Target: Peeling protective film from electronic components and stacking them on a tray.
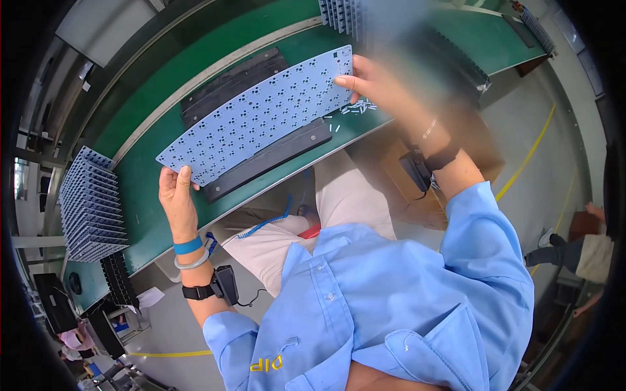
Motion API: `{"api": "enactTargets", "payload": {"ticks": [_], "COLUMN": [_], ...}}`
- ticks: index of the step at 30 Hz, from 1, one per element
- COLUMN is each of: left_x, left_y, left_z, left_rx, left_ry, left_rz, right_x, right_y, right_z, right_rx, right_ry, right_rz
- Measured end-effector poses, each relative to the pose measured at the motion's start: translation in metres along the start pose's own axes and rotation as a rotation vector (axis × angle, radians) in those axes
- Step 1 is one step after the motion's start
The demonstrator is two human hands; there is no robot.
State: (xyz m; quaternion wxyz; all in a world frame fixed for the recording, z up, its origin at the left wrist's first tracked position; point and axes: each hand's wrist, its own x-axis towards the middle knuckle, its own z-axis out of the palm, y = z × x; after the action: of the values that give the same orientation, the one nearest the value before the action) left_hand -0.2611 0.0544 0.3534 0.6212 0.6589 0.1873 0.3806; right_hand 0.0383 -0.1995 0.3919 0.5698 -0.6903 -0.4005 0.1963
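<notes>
A long pale-blue circuit board [261, 114], dotted with rows of small dark holes, is held up between both hands. My left hand [177, 195] pinches its near left corner, thumb on top. At the far right end my right hand [365, 81] grips the edge, with the thumb on the face and the fingers behind. The board is tilted, its right end farther from me. Under it, black bars show on the green bench: one behind [235, 78] and one in front [270, 156]. The board hides what lies between them.
Small white pieces [355, 107] are scattered on the green bench [147, 228] near my right hand. A rack of stacked boards [94, 205] stands at the left, another [342, 16] at the back. A cardboard box [414, 176] sits below the bench's right side. Other people are in the background.
</notes>
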Motion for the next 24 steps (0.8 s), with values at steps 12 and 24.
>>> {"api": "enactTargets", "payload": {"ticks": [12, 24], "left_x": [0.005, 0.004], "left_y": [-0.002, 0.003], "left_z": [0.004, 0.011], "left_rx": [0.031, 0.085], "left_ry": [-0.006, -0.007], "left_rz": [0.052, 0.026], "right_x": [-0.017, -0.011], "right_y": [-0.013, -0.003], "right_z": [-0.004, -0.010], "right_rx": [-0.099, -0.116], "right_ry": [0.037, 0.025], "right_rz": [0.014, -0.001]}}
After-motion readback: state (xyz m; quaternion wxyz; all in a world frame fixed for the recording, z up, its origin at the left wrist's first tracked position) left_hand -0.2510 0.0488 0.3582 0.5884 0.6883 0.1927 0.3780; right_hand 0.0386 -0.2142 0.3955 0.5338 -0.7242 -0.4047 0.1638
